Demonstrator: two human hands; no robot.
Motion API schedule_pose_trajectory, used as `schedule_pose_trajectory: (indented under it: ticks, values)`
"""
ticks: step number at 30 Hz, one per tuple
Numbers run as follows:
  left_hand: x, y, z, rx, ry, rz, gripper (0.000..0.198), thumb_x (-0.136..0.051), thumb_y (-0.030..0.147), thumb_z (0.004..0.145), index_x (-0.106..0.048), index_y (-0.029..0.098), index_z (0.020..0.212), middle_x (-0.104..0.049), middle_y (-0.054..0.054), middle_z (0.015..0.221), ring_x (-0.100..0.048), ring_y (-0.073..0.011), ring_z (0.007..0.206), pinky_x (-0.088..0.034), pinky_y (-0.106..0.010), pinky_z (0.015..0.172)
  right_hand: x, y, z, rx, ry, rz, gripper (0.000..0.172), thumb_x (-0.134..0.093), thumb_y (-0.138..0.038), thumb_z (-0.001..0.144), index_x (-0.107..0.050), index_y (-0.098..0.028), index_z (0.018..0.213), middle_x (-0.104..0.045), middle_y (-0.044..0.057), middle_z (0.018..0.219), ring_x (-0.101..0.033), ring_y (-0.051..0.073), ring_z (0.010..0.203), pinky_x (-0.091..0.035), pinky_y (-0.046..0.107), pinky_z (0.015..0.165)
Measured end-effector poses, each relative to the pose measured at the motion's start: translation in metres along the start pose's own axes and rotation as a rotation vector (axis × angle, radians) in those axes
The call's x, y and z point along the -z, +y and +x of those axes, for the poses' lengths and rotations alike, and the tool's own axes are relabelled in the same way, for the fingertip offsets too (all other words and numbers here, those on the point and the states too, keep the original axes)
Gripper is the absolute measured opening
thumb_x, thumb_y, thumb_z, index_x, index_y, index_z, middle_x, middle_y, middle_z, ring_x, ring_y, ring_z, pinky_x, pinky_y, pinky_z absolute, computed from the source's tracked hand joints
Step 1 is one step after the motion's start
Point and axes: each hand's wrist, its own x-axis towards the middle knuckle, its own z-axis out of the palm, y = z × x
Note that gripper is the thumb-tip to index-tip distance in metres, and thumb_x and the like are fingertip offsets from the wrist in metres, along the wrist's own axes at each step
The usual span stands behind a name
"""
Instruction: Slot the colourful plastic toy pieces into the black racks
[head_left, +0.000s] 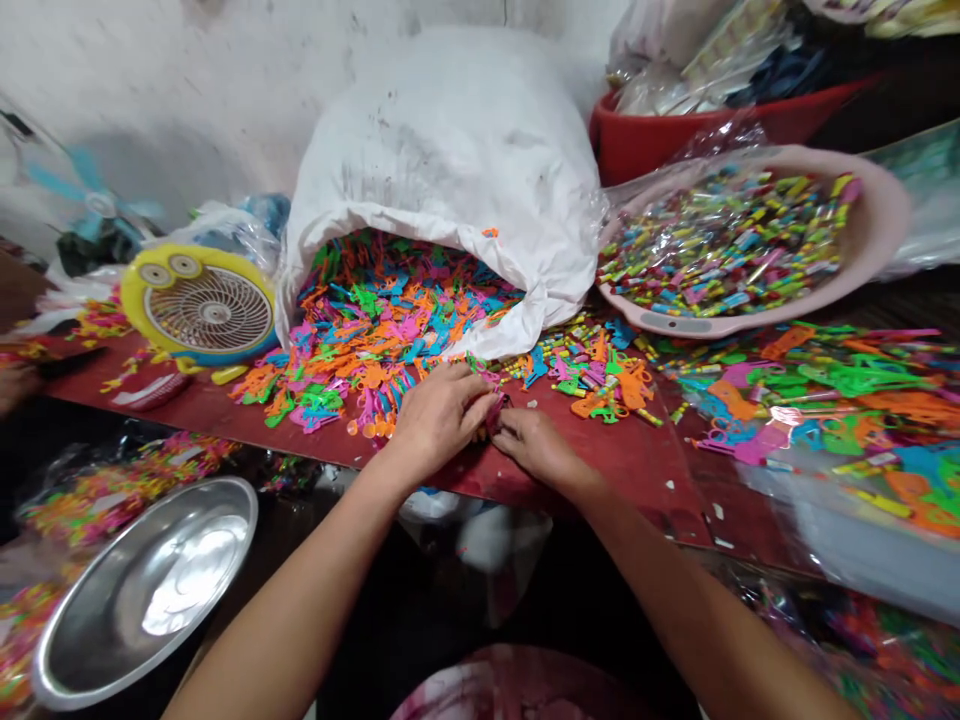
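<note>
My left hand [444, 412] and my right hand [541, 448] meet over the front of the red table. Their fingers close around a small pink plastic piece [496, 404], mostly hidden by the fingers. Just beyond my left hand, a heap of bright plastic toy pieces [367, 345] spills from the mouth of a big white sack [457, 130]. Orange-ended sticks [375, 425] lie right beside my left wrist. A smaller mix of toy pieces and striped tubes [592, 370] lies past my right hand.
A pink basin [889, 215] of striped tubes stands at back right, near a red tub [637, 135]. More plastic toys [847, 390] cover the right side. At left are a yellow fan [210, 310], a steel bowl [150, 590] below, and another person's hand [16, 385].
</note>
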Motion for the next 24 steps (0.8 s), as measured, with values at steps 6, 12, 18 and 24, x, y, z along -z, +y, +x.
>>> schedule_pose_trajectory:
  ticks: [6,12,18,24]
  values:
    - [-0.001,-0.001,-0.001,-0.016,0.022,0.002,0.029,-0.048,0.038,0.099,-0.072,0.021,0.097,-0.064,-0.004,0.091,-0.06,-0.0181,0.089,-0.045,-0.029,0.076,0.056,0.009,-0.046,-0.11,0.365,0.079,0.025,-0.052,-0.032,0.087,-0.07,-0.018,0.097,-0.071,0.004,0.087,-0.061,0.016,0.077,-0.043,0.027,0.071]
    - [0.0,-0.001,0.001,0.001,-0.006,-0.055,0.029,-0.049,0.038,0.099,-0.071,0.021,0.101,-0.065,-0.006,0.096,-0.061,-0.0197,0.094,-0.048,-0.032,0.083,0.107,0.03,-0.078,-0.245,0.672,-0.262,0.027,-0.051,-0.04,0.09,-0.066,-0.019,0.082,-0.069,0.004,0.075,-0.06,0.018,0.067,-0.037,0.028,0.063]
    - [0.01,0.007,0.008,-0.044,0.053,-0.015,0.035,-0.052,0.046,0.096,-0.07,0.02,0.112,-0.064,-0.009,0.103,-0.061,-0.0228,0.097,-0.051,-0.038,0.087,0.117,0.042,-0.076,-0.293,0.624,-0.441,0.024,-0.051,-0.036,0.092,-0.067,-0.019,0.099,-0.073,0.007,0.085,-0.065,0.022,0.076,-0.038,0.029,0.065]
    - [0.001,0.004,0.02,-0.067,0.035,0.138,0.047,-0.055,0.054,0.092,-0.065,0.022,0.124,-0.052,-0.013,0.138,-0.052,-0.0302,0.125,-0.045,-0.049,0.105,0.116,0.038,-0.065,-0.298,0.491,-0.623,0.03,-0.045,-0.028,0.096,-0.065,-0.021,0.118,-0.07,0.007,0.101,-0.065,0.021,0.084,-0.038,0.029,0.065]
